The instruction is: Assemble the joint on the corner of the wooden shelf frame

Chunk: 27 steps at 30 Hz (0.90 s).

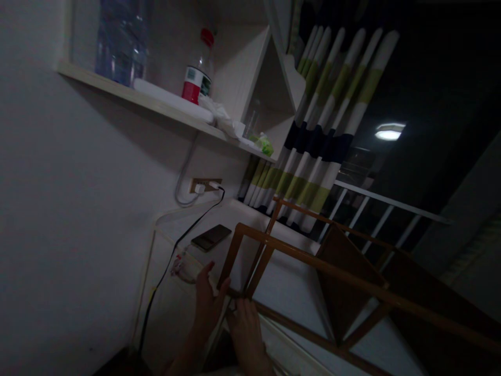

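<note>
A brown wooden rack [289, 253], with slim bars and solid side panels, lies tilted on the white desk. By its near left corner is my left hand [207, 300], its thumb and fingers spread apart with nothing visible between them. Just right of it, my right hand [247, 329] has its fingers bent together at the rack's lower bar. Whatever those fingers close on is hidden in the dim light. A dark phone [211, 237] rests on the desk beyond my left hand. A small bundled cord or strap [182, 269] lies left of that hand.
A black cable [183, 235] runs from the wall socket [205, 185] down along the desk's left side. Overhead, a white shelf [156, 107] holds a red-capped bottle [198, 73] and large clear bottles [121, 44]. A striped curtain [313, 141] hangs behind the rack, beside a white railing [391, 201].
</note>
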{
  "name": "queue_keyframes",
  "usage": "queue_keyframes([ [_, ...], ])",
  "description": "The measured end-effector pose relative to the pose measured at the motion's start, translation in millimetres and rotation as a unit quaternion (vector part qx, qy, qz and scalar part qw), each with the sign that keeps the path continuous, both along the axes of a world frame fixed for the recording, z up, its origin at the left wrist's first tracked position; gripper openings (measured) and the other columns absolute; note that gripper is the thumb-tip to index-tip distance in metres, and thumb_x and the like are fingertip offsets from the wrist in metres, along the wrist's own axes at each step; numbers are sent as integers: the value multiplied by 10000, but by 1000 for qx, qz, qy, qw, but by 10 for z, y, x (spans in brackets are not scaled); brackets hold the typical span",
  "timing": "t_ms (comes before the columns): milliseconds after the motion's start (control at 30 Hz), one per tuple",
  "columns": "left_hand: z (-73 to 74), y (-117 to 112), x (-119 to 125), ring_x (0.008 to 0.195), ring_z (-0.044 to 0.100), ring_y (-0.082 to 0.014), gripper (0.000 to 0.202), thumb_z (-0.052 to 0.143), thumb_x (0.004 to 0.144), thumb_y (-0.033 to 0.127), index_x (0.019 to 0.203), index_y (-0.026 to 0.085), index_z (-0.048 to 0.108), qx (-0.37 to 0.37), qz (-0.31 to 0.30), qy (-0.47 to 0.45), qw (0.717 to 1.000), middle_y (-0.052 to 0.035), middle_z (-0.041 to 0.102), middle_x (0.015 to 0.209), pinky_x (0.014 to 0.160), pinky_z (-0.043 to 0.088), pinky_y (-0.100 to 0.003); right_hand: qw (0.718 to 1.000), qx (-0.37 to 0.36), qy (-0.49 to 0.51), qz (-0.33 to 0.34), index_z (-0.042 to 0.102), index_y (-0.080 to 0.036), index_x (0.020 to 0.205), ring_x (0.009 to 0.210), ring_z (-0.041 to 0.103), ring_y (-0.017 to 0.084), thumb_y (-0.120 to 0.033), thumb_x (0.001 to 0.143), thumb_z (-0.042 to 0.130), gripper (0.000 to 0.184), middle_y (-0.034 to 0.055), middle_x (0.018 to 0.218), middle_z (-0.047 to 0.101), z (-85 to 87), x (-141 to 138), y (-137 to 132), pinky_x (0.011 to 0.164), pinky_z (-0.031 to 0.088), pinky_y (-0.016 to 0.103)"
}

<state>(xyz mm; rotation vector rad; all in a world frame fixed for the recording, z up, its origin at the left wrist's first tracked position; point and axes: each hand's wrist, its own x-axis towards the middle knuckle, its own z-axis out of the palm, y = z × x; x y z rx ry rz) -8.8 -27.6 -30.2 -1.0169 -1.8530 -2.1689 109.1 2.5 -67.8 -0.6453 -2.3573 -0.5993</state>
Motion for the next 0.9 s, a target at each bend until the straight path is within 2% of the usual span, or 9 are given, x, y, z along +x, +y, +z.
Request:
queue_keyframes([
  [100,133,6,-36,1087,463,-235,395,379,828,429,1118,166,434,-18,-109,33,993,-120,515,1128,939,361,-431,999,-29,-15,-6,622,-191,819,888,567,201,-113,644,699,206,73,947,609,-3,6,3,784,482,361],
  [167,189,6,-38,910,541,-200,307,345,845,425,965,185,493,-40,-174,22,984,-70,580,933,820,426,-358,999,-35,-34,-6,621,-192,831,890,570,206,-115,677,671,179,85,944,611,9,36,6,784,483,381],
  [233,212,7,-33,698,536,-157,266,356,843,428,838,195,484,-54,-202,3,978,-5,549,723,663,433,-288,998,-32,-48,-3,618,-202,863,908,569,214,-120,692,659,194,94,942,614,28,79,4,797,475,407],
  [300,214,14,-31,577,481,-127,250,372,838,428,783,198,454,-50,-206,-14,977,37,478,617,565,394,-251,999,-25,-46,-6,616,-207,879,898,575,225,-119,670,678,235,95,921,621,44,116,-3,785,480,417],
  [433,202,49,-44,529,440,-113,247,374,833,426,753,198,427,-46,-212,-14,976,56,432,576,513,348,-233,999,-13,-43,-18,605,-188,923,832,587,218,-88,679,648,267,98,893,622,46,130,-20,701,507,368],
  [533,181,83,-54,509,426,-110,241,363,833,423,780,197,429,-55,-205,-9,977,61,425,564,497,331,-229,999,-15,-39,-11,584,-168,978,821,585,209,-90,685,635,308,93,894,618,18,118,-25,653,515,327],
  [633,148,104,-53,521,434,-111,232,367,829,411,780,195,437,-47,-190,-5,981,55,438,577,507,337,-230,999,-34,-19,-21,588,-159,926,851,583,220,-144,691,641,242,94,909,612,-1,140,-26,598,520,301],
  [800,141,98,-27,528,433,-111,226,373,821,404,772,193,438,-41,-181,-12,983,48,449,586,503,330,-226,999,-21,-34,-19,567,-180,967,818,588,204,17,621,605,400,48,891,613,87,258,-27,550,507,271],
  [900,174,86,-8,539,442,-118,241,362,817,416,783,192,444,-48,-180,-23,982,41,467,601,505,328,-232,999,-7,-42,-8,562,-204,956,784,582,187,17,637,591,389,37,858,605,169,311,-28,524,485,243],
])
